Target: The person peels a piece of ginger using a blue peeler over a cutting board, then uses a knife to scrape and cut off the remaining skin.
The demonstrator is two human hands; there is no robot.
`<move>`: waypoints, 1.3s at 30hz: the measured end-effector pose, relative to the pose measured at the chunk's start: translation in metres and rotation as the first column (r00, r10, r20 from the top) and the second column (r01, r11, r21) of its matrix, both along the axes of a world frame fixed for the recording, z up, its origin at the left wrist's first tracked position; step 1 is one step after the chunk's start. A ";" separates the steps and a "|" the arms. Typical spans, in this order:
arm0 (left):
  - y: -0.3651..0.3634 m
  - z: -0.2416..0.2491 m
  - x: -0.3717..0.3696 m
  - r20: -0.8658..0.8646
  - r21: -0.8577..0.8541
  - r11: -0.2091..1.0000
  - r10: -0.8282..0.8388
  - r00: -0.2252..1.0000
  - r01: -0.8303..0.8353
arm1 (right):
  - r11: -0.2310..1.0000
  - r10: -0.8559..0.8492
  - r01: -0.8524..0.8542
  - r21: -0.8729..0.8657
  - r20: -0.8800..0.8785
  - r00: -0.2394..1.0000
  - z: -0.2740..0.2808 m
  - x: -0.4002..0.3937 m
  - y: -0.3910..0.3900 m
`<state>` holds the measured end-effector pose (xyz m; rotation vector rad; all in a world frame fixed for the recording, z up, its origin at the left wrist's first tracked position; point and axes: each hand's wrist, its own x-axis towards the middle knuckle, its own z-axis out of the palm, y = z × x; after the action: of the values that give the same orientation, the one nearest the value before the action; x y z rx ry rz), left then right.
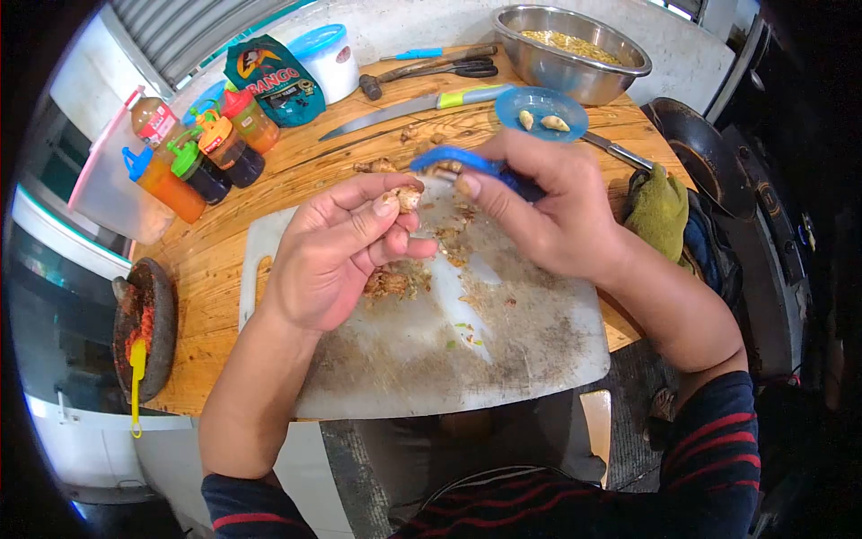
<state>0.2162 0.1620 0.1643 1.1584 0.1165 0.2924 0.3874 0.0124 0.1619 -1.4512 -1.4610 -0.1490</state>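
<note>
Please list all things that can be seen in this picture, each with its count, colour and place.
cutting board: 1, white and stained, front of the wooden table
peelings: small pile, brown, on the board under the hands
blue peeler: 1, blue, in the right hand
ginger piece: 1, pale brown, in the left hand
blue lid: 1, blue, holds two peeled pieces, behind the hands
metal bowl: 1, silver, far right of the table
knife: 1, green handle, behind the board
sauce bottles: about five, orange and dark, far left
stone mortar: 1, grey, left edge
green cloth: 1, right edge
left hand: 1, grip on the ginger piece
right hand: 1, grip on the peeler
</note>
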 end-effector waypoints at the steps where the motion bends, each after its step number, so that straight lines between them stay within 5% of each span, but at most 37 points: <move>1: 0.000 -0.001 0.000 0.000 0.006 1.000 0.012 1.000 -0.012 | 0.999 0.047 -0.047 0.004 0.012 0.999 0.000 -0.003 -0.001; 15: 0.003 -0.009 0.002 0.053 0.133 0.990 -0.052 0.997 0.045 | 0.989 0.147 -0.149 0.007 0.106 0.983 -0.006 0.000 0.004; 21: 0.000 -0.004 0.002 0.029 0.155 0.987 0.031 0.999 -0.035 | 0.986 0.139 -0.139 -0.091 -0.014 0.990 -0.002 -0.003 0.000; 33: 0.001 -0.002 -0.002 -0.011 0.252 0.966 0.056 0.998 -0.052 | 0.996 0.082 -0.086 0.012 0.197 0.977 -0.003 0.005 0.003; 36: -0.001 0.001 -0.002 -0.018 0.333 0.943 0.029 0.999 -0.022 | 0.997 -0.068 0.069 0.042 -0.027 0.997 0.005 0.013 0.001; 39: 0.001 0.001 -0.001 -0.011 0.306 0.952 0.013 1.000 -0.009 | 1.000 -0.018 0.017 -0.020 -0.029 0.999 0.004 0.011 -0.001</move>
<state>0.2150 0.1627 0.1649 1.4686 0.0906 0.3200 0.3980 0.0117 0.1661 -1.4764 -1.4306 -0.1244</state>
